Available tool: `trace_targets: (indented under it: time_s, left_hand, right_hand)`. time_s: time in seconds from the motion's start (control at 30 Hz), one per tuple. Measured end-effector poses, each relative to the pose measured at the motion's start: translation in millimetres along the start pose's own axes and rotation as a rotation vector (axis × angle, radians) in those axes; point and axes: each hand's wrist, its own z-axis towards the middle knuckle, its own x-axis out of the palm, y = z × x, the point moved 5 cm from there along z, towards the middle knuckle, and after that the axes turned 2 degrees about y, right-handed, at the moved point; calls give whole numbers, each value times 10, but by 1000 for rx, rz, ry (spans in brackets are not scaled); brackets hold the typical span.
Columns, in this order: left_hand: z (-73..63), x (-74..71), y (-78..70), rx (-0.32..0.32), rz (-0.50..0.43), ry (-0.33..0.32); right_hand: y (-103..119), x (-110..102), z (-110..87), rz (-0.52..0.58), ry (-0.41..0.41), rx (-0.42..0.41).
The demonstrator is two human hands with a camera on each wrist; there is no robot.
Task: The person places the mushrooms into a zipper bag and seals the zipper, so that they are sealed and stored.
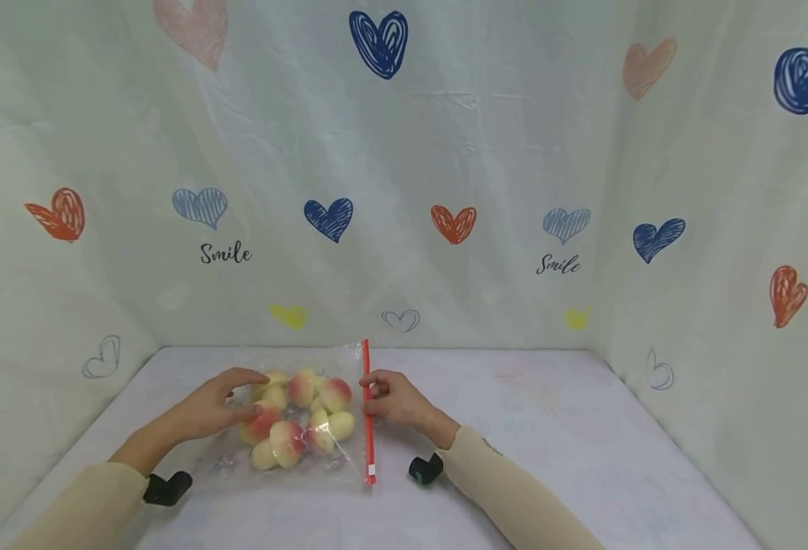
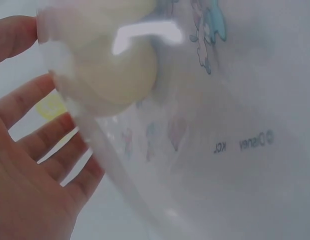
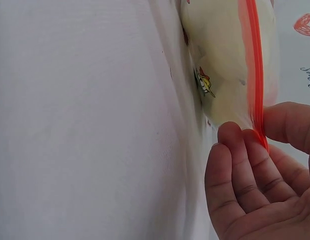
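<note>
A clear zip bag (image 1: 345,466) lies on the table, its red zip strip (image 1: 369,439) standing along the right side. Inside are several yellow-and-pink peaches (image 1: 287,443). My right hand (image 1: 400,399) pinches the strip between thumb and fingers, above its middle. In the right wrist view the thumb presses the red edge (image 3: 255,65) from one side and the fingertips from the other. My left hand (image 1: 218,403) rests spread at the bag's left end, by the peaches. Its fingertips (image 2: 47,82) lie along the plastic in the left wrist view.
The table (image 1: 514,443) has a pale cover and reaches back to a white curtain (image 1: 404,153) printed with hearts. Black wrist mounts (image 1: 426,468) sit on both forearms, close over the table. Printed figures (image 2: 205,40) show on the bag.
</note>
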Motion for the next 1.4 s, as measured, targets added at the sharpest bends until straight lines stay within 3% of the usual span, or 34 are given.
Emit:
trace_targets:
  time_s: [0.17, 0.43, 0.8, 1.07, 1.3, 1.4]
  left_hand:
    - [20, 23, -51, 11, -11, -2]
    - [51, 73, -94, -68, -28, 29]
    - [119, 180, -111, -75, -20, 45]
    - [179, 247, -182, -48, -2, 46]
    - [224, 290, -250, -6, 9, 39]
    - [247, 319, -283, 4, 10, 45]
  right_hand:
    - [-28, -33, -26, 7, -4, 0]
    - [-110, -103, -32, 25, -14, 17]
    - [-162, -220, -75, 38, -16, 6]
    - [-198, -322, -132, 49, -7, -1]
    - [14, -400, -291, 82, 12, -12]
    - [-24, -436, -313, 80, 2, -12]
